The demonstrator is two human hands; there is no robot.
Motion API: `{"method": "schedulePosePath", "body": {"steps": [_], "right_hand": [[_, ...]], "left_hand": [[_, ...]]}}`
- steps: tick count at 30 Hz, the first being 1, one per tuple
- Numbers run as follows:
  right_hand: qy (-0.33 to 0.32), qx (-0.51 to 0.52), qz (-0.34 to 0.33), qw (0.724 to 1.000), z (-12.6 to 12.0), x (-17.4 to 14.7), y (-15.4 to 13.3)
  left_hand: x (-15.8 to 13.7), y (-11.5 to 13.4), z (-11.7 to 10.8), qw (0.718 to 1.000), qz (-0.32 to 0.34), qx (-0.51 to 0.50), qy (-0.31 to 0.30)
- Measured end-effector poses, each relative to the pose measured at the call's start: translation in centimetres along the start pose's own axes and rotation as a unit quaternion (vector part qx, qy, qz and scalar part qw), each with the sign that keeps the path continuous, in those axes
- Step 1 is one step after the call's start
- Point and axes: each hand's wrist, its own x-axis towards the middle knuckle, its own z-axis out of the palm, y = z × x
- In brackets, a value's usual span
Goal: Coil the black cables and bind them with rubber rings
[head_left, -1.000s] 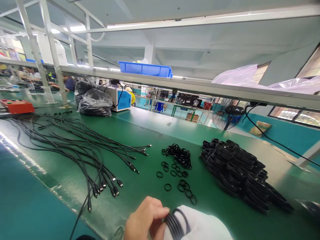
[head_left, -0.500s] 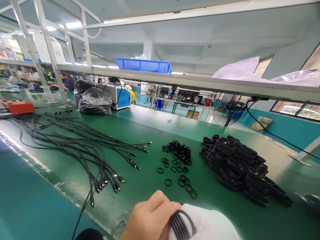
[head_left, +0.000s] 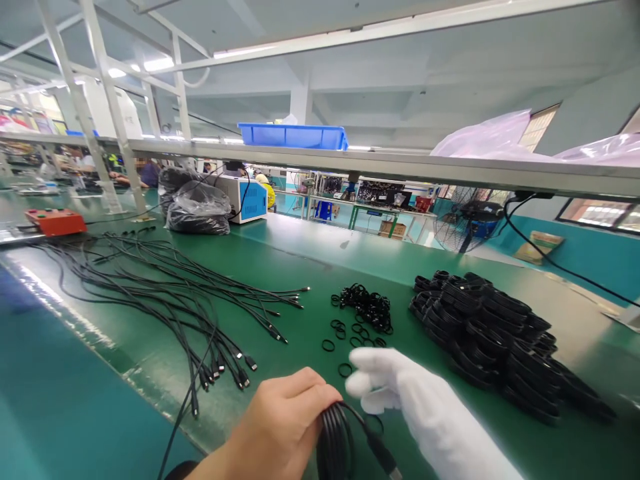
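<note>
My bare left hand [head_left: 285,423] is closed around a coiled black USB cable [head_left: 334,440] at the bottom middle. One connector end hangs off the coil to the right. My right hand [head_left: 407,393], in a white glove, is stretched toward the left, fingers apart and nothing visible in them. Just beyond its fingertips lie loose small black rings [head_left: 328,345], with a heap of the same rings [head_left: 367,307] farther back. The glove hides some of the rings. To the left, many straight black cables [head_left: 175,300] lie spread over the green table.
A tall pile of coiled cables [head_left: 493,333] stands on the right. Behind the loose cables are a bagged black bundle [head_left: 197,208], a blue-white machine [head_left: 247,199] and a red control box [head_left: 56,221]. A shelf [head_left: 390,160] with a blue tray [head_left: 295,137] crosses above the table [head_left: 300,250].
My right hand has come off the coil and moved up toward the rings, its fingers now apart. My left hand still grips the coil, and a connector end now shows. The view has shifted slightly.
</note>
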Motion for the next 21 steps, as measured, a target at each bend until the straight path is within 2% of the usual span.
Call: {"method": "schedulePosePath", "body": {"steps": [3,5,7,9,14,17,19,21], "right_hand": [[0.011,-0.001,0.032,0.999,0.3,1.7,1.1],[-0.015,0.015,0.054,0.998,0.7,3.1,2.3],[-0.056,0.059,0.047,0.996,1.0,4.3,3.6],[-0.077,0.101,0.024,0.992,1.3,5.0,4.4],[-0.042,0.114,0.027,0.992,2.0,5.7,3.8],[-0.074,0.130,0.058,0.987,2.0,5.8,3.1],[-0.087,0.138,0.078,0.983,1.8,5.8,3.2],[-0.073,0.148,0.076,0.983,1.7,5.9,3.6]], "left_hand": [[0.3,-0.4,0.2,0.996,-0.058,-0.043,-0.044],[0.5,-0.5,0.4,0.991,-0.093,-0.084,-0.051],[0.7,-0.6,0.6,0.985,-0.125,-0.106,-0.058],[0.8,-0.8,0.7,0.983,-0.141,-0.104,-0.062],[0.7,-1.1,0.9,0.983,-0.174,-0.032,-0.056],[0.9,-1.0,0.8,0.963,-0.258,-0.038,-0.070],[1.2,-0.8,0.6,0.944,-0.312,-0.080,-0.076],[1.5,-0.8,0.6,0.919,-0.361,-0.141,-0.070]]}}
